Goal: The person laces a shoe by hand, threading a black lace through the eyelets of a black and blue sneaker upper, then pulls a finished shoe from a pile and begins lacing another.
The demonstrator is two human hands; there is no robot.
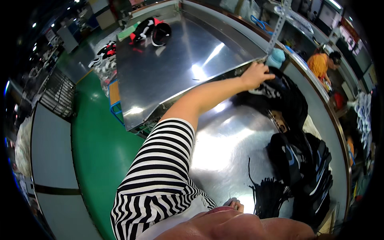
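Observation:
My left hand [256, 76] reaches out over the far right of the steel worktop [220, 152], fingers spread just above a pile of black fabric-like pieces [282, 94], some with white markings. Whether the fingertips touch the pile, I cannot tell. Only a few fingers of my right hand [237, 205] show, low in the picture near the worktop; the rest is hidden. To their right lies a bundle of thin black cords or laces [269, 196]. Beyond it are stacked black pieces with grey-blue curved shapes [294, 156], which look like shoe uppers.
A higher steel table [172, 60] adjoins the worktop, with black, white and red pieces [150, 32] at its far end. A light-blue rounded object [276, 58] sits beside a metal post [279, 30]. Across the right partition, a person in orange [318, 66] works. Green floor [90, 140] lies left.

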